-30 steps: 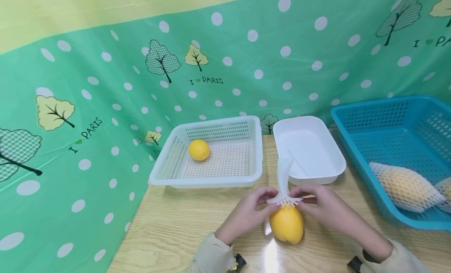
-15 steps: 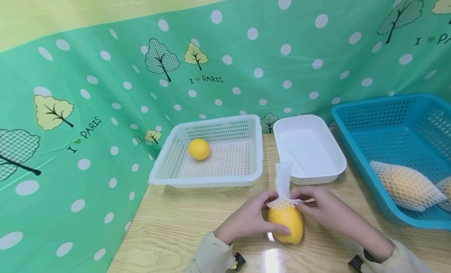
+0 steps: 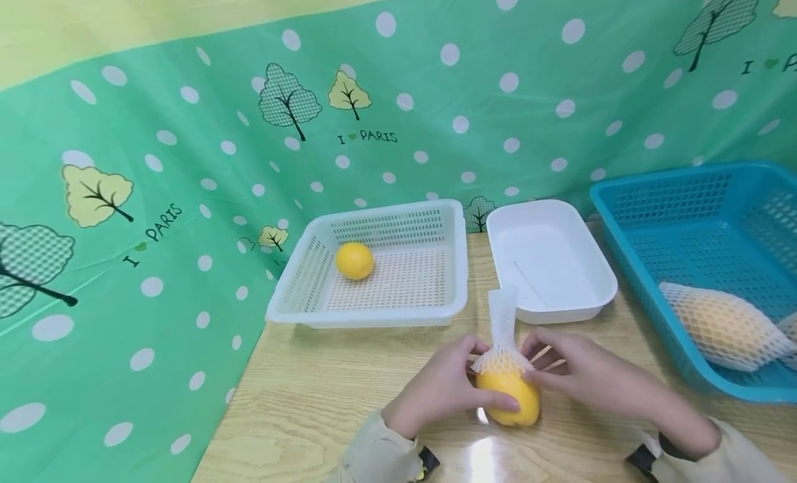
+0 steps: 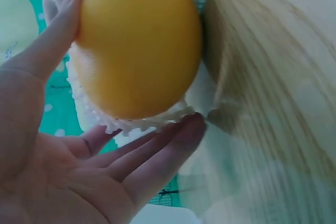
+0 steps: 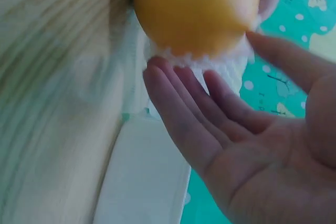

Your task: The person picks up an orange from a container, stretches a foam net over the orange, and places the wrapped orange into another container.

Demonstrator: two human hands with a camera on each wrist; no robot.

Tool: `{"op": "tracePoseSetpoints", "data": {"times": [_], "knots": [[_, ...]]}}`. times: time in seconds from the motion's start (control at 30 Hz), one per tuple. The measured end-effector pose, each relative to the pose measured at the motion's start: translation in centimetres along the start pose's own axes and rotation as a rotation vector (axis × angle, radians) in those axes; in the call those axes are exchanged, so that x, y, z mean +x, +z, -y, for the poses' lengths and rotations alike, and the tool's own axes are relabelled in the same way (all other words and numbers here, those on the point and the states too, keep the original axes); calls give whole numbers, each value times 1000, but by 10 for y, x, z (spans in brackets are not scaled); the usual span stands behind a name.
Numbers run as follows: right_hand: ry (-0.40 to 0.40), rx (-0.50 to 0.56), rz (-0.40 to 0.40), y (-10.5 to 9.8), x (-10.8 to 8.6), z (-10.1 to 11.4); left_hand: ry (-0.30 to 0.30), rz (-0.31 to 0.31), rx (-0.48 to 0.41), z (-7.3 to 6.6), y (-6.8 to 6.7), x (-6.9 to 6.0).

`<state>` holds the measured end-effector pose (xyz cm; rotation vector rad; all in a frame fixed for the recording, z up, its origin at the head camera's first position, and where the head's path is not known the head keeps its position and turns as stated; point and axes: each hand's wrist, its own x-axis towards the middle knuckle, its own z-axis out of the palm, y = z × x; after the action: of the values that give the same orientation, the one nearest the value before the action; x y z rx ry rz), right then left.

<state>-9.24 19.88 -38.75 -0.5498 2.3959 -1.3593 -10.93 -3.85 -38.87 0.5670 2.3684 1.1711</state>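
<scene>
A yellow-orange fruit (image 3: 512,394) lies on the table between both hands, its exact kind unclear. A white foam fruit net (image 3: 501,358) covers its far end, and the loose end of the net stretches away toward the white tray. My left hand (image 3: 445,384) holds the fruit, thumb across its near side and fingers at the net's rim. On the other side, my right hand (image 3: 575,372) has its thumb on the fruit (image 5: 197,14) and bent fingers by the net's edge. The left wrist view shows the fruit's bare end (image 4: 137,40). Some fingertips are hidden in the head view.
A white basket (image 3: 367,318) with one yellow fruit (image 3: 355,261) stands back left. Right of it is a shallow white tray (image 3: 548,248). A blue basket (image 3: 647,289) at right holds net-wrapped fruit (image 3: 725,326). Behind hangs a green dotted cloth (image 3: 436,144).
My left thumb has moved from the net's rim down onto the fruit. The net covers slightly more of the fruit. My right thumb has shifted down from the rim onto the fruit.
</scene>
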Motion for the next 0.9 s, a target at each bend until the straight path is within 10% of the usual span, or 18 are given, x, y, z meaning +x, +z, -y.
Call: {"op": "tracePoseSetpoints", "data": {"times": [0.6, 0.9], "knots": [[51, 9, -7, 6, 1, 0, 70, 60, 150, -1, -2, -5], [38, -3, -60, 6, 0, 1, 154, -23, 290, -1, 1, -2]]}}
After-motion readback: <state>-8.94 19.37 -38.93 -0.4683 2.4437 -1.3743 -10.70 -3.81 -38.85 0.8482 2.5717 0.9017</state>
